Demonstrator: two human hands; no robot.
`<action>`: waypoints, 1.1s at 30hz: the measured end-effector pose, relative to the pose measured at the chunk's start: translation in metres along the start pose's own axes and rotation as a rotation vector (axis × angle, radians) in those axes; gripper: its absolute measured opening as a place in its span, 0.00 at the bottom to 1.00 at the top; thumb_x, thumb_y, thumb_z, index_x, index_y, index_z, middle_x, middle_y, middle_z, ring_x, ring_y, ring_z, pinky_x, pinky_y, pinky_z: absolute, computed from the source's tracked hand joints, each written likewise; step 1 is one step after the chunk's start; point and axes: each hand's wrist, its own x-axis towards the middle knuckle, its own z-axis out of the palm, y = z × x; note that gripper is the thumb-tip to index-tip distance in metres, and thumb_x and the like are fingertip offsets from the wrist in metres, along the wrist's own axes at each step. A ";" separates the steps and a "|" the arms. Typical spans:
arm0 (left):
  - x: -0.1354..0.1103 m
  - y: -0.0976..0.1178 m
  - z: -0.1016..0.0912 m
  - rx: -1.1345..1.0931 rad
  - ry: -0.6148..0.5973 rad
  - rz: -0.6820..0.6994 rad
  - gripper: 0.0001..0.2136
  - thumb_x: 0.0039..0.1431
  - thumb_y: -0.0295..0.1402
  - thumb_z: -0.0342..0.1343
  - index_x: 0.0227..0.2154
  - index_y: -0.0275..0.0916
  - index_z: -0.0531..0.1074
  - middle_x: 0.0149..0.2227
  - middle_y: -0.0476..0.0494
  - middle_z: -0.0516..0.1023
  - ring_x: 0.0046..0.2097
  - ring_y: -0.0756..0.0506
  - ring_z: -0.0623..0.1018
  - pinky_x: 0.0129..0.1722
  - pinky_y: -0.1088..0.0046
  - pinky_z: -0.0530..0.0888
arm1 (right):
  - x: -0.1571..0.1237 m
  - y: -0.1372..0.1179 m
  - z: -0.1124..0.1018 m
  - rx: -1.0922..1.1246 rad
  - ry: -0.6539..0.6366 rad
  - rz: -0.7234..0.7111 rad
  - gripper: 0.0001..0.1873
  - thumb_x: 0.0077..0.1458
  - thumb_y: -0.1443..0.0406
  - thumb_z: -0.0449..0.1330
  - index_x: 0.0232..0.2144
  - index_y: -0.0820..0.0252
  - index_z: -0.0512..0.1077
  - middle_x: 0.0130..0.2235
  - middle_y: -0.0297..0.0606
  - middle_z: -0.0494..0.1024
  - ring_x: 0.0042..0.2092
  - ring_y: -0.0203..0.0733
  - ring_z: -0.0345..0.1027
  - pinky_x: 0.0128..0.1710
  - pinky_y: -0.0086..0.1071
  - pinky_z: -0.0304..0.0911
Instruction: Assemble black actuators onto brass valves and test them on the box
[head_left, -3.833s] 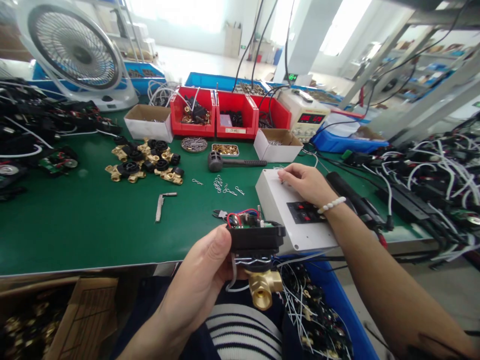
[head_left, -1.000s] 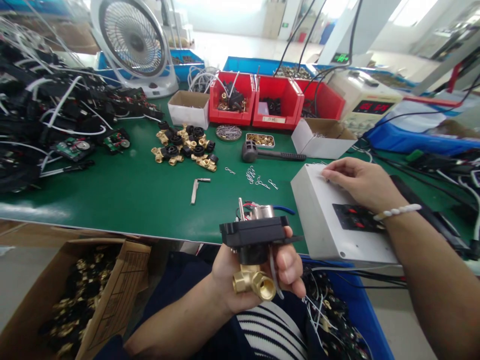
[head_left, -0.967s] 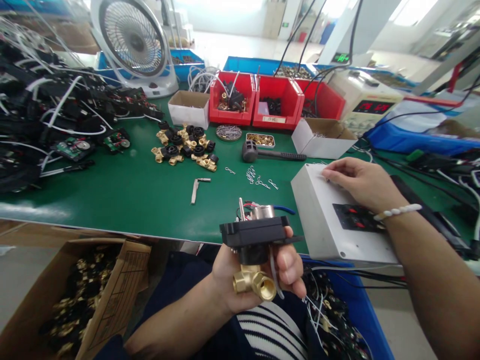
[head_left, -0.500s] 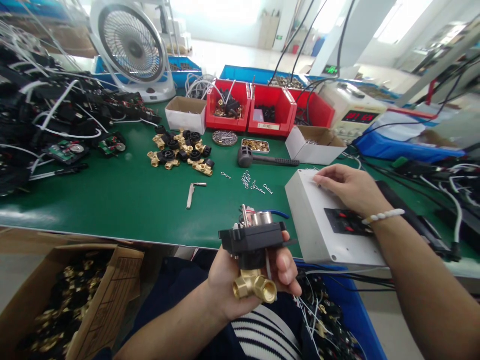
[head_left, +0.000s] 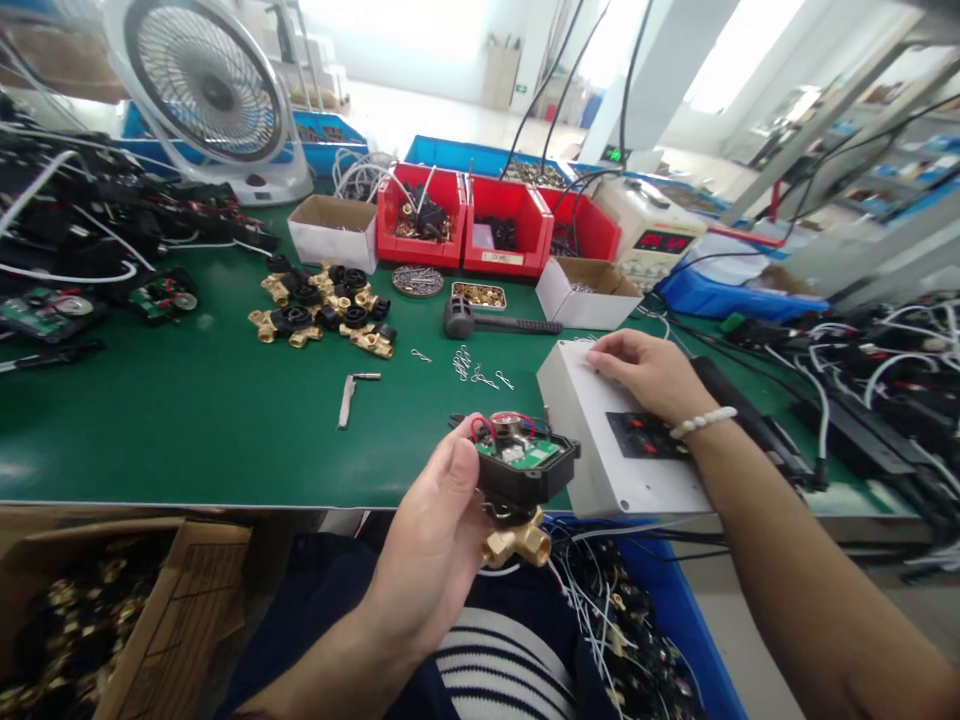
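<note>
My left hand (head_left: 431, 535) grips a motorized brass valve (head_left: 517, 545) in front of the bench edge. Its black housing is uncovered and shows a green circuit board, red wires and a silver round part. My right hand (head_left: 649, 370) is over a light grey control box (head_left: 577, 420), thumb and fingers closed together at the far part of its top. What the fingertips pinch there is hidden. Black-and-red terminals (head_left: 637, 432) lie just below that hand. Left of the box are several small metal clips (head_left: 463, 365) and a black hammer (head_left: 502, 325).
Brass valve bodies (head_left: 330, 305) lie in a heap on the green bench (head_left: 225, 420), near an L-shaped tool (head_left: 346, 400). Red bins (head_left: 506, 258) and a white fan (head_left: 292, 165) stand behind. Below are a cardboard box (head_left: 187, 600) and a blue crate (head_left: 697, 640) of parts.
My left hand has turned the valve, so the circuit board inside its housing now shows. My right hand stays at the same part of the control box. The whole view has shifted.
</note>
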 end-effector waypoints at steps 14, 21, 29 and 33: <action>0.008 0.000 -0.002 -0.064 0.022 -0.056 0.14 0.62 0.40 0.59 0.44 0.36 0.75 0.47 0.38 0.78 0.44 0.41 0.81 0.44 0.64 0.80 | -0.001 0.000 0.000 0.036 -0.013 0.024 0.12 0.47 0.57 0.61 0.27 0.60 0.74 0.27 0.37 0.76 0.30 0.40 0.67 0.32 0.34 0.62; 0.000 0.001 -0.002 0.238 -0.027 0.063 0.28 0.59 0.46 0.60 0.53 0.27 0.67 0.43 0.28 0.80 0.43 0.39 0.81 0.42 0.68 0.79 | 0.001 0.004 0.002 0.085 -0.019 -0.017 0.13 0.46 0.57 0.61 0.27 0.62 0.74 0.26 0.36 0.76 0.28 0.38 0.66 0.31 0.32 0.61; -0.004 0.002 -0.002 0.300 -0.041 0.080 0.26 0.59 0.48 0.59 0.49 0.28 0.70 0.40 0.29 0.81 0.40 0.40 0.82 0.40 0.68 0.79 | 0.001 0.005 0.003 0.073 0.001 -0.034 0.14 0.45 0.55 0.62 0.26 0.62 0.75 0.25 0.36 0.75 0.27 0.37 0.64 0.28 0.31 0.60; -0.005 0.002 -0.002 0.304 -0.049 0.085 0.26 0.60 0.49 0.59 0.48 0.29 0.71 0.41 0.30 0.81 0.41 0.39 0.82 0.41 0.68 0.78 | 0.001 0.006 0.003 0.071 0.002 -0.037 0.15 0.45 0.55 0.61 0.26 0.61 0.74 0.25 0.36 0.75 0.27 0.38 0.64 0.27 0.31 0.59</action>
